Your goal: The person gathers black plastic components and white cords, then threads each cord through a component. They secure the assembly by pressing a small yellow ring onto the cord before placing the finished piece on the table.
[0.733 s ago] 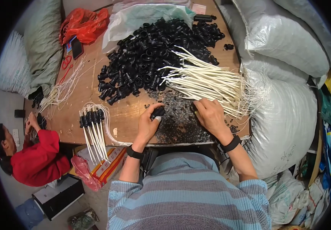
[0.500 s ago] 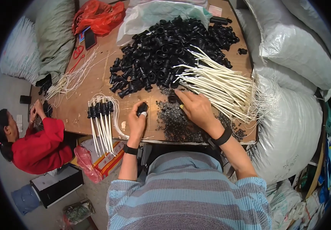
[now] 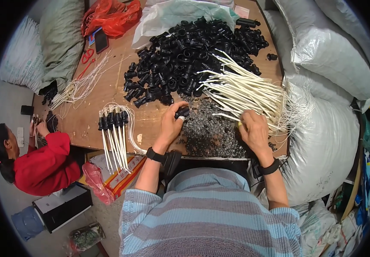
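My left hand [image 3: 171,125] is closed round a black plastic socket-like fitting [image 3: 182,112], held above the table just left of a spread of small clear and dark rings [image 3: 210,130]. My right hand [image 3: 255,132] is pinched on a white sleeved wire [image 3: 227,116], whose tip points left toward the fitting. Behind it lies a thick bundle of white sleeved wires [image 3: 245,92], with thin loose ends trailing right. A large heap of black fittings [image 3: 180,60] fills the middle of the table. To the left rest several fittings joined to white sleeved wires [image 3: 114,122], their ends overhanging the front edge.
Large white sacks [image 3: 322,141] crowd the table's right side. At the far left are red scissors [image 3: 87,55], a phone [image 3: 102,41], loose white wires [image 3: 80,91] and a red plastic bag [image 3: 110,17]. A co-worker in red [image 3: 43,162] sits at the left edge.
My left hand has moved right and away from me with the black fitting. My right hand has gone right from the rings and taken a white sleeved wire, drawing its tip out of the bundle.
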### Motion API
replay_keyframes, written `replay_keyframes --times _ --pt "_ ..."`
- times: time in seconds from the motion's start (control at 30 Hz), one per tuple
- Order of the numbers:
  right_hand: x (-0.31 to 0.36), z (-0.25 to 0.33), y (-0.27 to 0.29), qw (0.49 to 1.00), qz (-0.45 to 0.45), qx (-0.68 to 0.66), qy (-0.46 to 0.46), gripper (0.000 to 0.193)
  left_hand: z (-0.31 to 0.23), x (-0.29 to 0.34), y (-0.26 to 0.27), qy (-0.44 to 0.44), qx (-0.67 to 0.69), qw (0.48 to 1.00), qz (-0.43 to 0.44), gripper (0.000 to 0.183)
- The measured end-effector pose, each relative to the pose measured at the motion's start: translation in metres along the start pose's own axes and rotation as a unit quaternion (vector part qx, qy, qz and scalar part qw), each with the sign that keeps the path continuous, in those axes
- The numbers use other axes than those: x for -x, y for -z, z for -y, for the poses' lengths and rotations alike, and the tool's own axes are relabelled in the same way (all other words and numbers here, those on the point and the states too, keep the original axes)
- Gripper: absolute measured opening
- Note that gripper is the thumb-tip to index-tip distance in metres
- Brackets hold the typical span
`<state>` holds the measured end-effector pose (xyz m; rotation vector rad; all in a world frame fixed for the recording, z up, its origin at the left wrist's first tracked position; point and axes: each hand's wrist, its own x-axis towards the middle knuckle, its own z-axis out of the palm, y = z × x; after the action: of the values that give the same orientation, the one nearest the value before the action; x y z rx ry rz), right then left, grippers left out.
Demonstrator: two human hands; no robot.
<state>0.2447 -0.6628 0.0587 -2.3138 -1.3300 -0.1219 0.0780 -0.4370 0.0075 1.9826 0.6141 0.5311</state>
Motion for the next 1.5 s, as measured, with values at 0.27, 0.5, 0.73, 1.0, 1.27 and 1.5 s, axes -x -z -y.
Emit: replay_keyframes --times 0.27,0.5,0.73,1.0,1.27,1.5 --pt "-0.004 0.026 -0.009 0.983 0.057 -0.147 0.091 0.029 -0.013 0.017 0.0 0.088 0.179 0.974 0.107 0.042" --pt "0.002 0.046 -0.015 0.986 0.089 -0.08 0.116 0.027 -0.038 0.023 -0.017 -0.142 0.036 0.972 0.182 0.044" --pt "0.005 0.012 0.012 0.996 0.089 0.004 -0.027 0.038 -0.033 0.02 -0.004 -0.246 -0.083 0.964 0.052 0.043" --pt "-0.003 0.007 0.0 0.924 0.062 -0.368 -0.082 0.02 -0.047 0.031 0.008 -0.124 -0.154 0.976 0.093 0.032" --pt "-0.014 0.029 0.003 0.918 0.145 -0.369 -0.013 0.026 -0.027 0.033 0.0 0.267 0.241 0.933 0.002 0.018" --pt "0.004 0.065 -0.038 0.961 0.062 -0.26 0.069 0.03 -0.033 0.039 -0.019 0.147 0.143 0.979 0.012 0.019"
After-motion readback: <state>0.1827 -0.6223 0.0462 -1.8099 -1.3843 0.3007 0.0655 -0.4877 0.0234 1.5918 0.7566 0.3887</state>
